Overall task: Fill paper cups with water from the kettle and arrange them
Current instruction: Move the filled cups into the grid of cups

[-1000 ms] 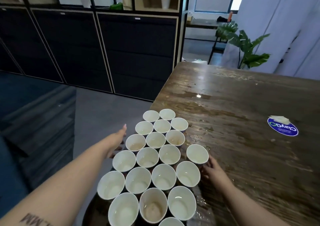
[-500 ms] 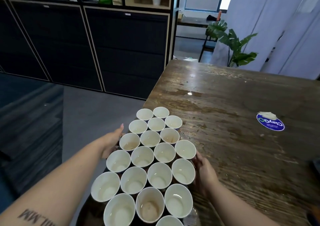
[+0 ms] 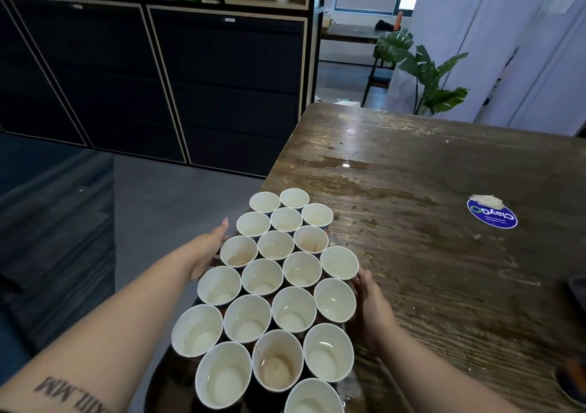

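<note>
Left arm: bare forearm reaches in from the lower left, stretched forward and to the right; dark lettering is tattooed on its underside near the frame edge.
Left hand (image 3: 207, 249): extended past the wrist, seen edge-on, one straight finger pointing forward with its nail showing; the other fingers are hidden.
Right arm: bare forearm comes in from the lower right, angled forward and to the left.
Right hand (image 3: 369, 306): back of the hand faces up, wrist straight, fingers (image 3: 363, 278) stretched forward; their tips are hidden.
</note>
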{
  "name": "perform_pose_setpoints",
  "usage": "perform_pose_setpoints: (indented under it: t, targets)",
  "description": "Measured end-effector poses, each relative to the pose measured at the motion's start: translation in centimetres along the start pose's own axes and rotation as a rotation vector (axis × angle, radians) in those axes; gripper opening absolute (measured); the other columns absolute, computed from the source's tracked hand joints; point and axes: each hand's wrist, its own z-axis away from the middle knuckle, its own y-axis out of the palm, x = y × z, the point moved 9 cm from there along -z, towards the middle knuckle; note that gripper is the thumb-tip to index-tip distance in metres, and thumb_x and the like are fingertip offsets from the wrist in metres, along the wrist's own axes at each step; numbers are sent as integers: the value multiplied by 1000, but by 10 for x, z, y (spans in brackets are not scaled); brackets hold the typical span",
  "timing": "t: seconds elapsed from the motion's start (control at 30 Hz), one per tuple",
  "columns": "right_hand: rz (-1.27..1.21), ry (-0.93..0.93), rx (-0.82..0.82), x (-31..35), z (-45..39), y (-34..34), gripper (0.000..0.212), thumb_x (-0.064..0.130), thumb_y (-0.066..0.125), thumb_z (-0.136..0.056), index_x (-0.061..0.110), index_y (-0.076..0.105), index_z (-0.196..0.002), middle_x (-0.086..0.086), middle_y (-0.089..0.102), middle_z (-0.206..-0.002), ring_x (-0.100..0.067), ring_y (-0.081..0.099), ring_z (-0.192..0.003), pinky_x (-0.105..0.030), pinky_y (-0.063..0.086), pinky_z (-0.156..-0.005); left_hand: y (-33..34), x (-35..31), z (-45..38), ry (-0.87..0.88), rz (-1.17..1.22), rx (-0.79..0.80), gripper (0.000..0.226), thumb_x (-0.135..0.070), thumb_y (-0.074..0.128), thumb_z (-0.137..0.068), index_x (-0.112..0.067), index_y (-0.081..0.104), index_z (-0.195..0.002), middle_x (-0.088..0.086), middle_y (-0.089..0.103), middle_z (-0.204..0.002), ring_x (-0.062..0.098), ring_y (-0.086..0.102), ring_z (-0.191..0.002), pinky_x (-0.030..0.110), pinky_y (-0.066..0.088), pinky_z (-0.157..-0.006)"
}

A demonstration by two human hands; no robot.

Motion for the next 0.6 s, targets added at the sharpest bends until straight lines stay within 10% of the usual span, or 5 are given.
perform_pose_setpoints:
  t: [0.13,0.37,0.6]
  targets:
    - [172,-133,-101,16,6,-22,51,54,28,-99,28,49,-137,6,51,-138,-17,48,-128,-44,29,-115,-10,-40,21,184,-176,-231,62,-64,31,-95,-26,37,-144,3,40,-147,28,43,-128,42,34,-105]
    - [576,-377,-225,72,52,-73,12,17,56,-96,16,60,-107,0,63,-100,-15,60,-92,-2,42,-63,57,-129,58,625,-265,-103,27,-43,57,-92,-35,58,-117,-10,60,-120,10,57,-109,29,42,-85]
    - [978,-639,-517,136,123,-175,19,14,69,-85,32,65,-85,6,60,-96,-12,62,-91,-30,50,-87,216,-168,105,771,-383,283,23,-38,70,-85,-37,62,-107,-7,64,-112,7,61,-102,23,48,-88]
